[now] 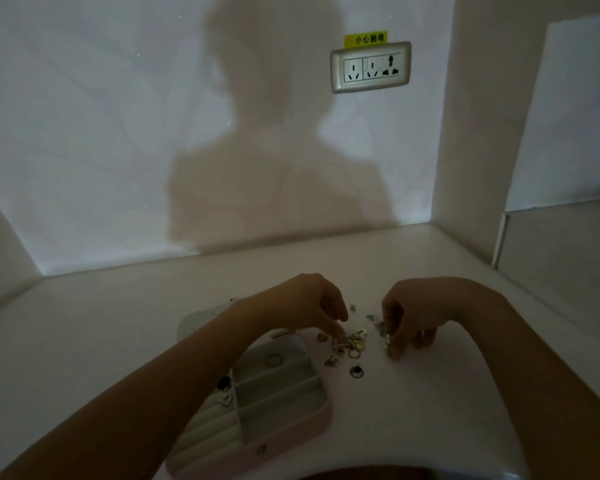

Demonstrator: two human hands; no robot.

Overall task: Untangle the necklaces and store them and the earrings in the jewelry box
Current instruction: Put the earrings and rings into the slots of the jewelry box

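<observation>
Yellow label point(365, 39) above wall socket point(370, 67) reads 小心触电; L hand point(312, 308) & R hand point(418, 311) both curled, pinching tangle point(352, 341) lying btwn them on table point(118, 341), open box point(291, 403) under L forearm, ring point(274, 360) inside.

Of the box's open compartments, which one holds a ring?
The farthest compartment from the person: a gold ring lies in it. The nearer open ones in the box show only lining.

Both forearms point(187, 368) bare; perhaps a dark reddish garment point(371, 474) below.
</observation>
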